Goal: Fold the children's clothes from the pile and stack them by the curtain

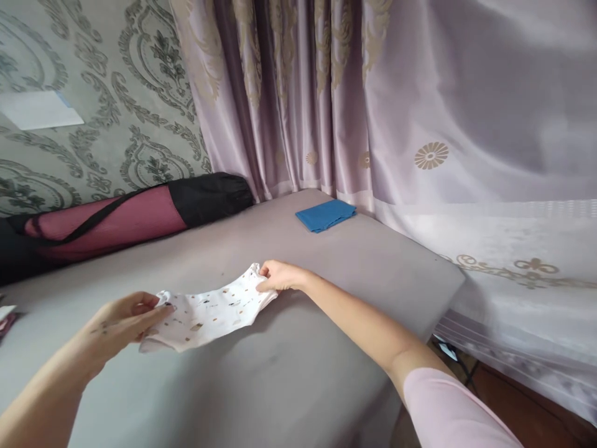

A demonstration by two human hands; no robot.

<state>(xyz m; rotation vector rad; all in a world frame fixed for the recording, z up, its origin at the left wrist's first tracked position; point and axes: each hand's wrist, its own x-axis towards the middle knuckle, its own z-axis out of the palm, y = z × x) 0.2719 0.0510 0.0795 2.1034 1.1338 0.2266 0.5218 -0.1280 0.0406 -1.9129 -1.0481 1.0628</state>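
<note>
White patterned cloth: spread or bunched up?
Spread. The white cloth extends between left hand and right hand, each pinching an end, top edge dipping between. Doubled over: cannot tell.

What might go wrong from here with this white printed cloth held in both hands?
The white printed cloth sags between the left hand and right hand, so it may crease if lowered onto the gray surface like that. Each hand pinches only one end; if one slips, that side could drop and fold under.
</note>
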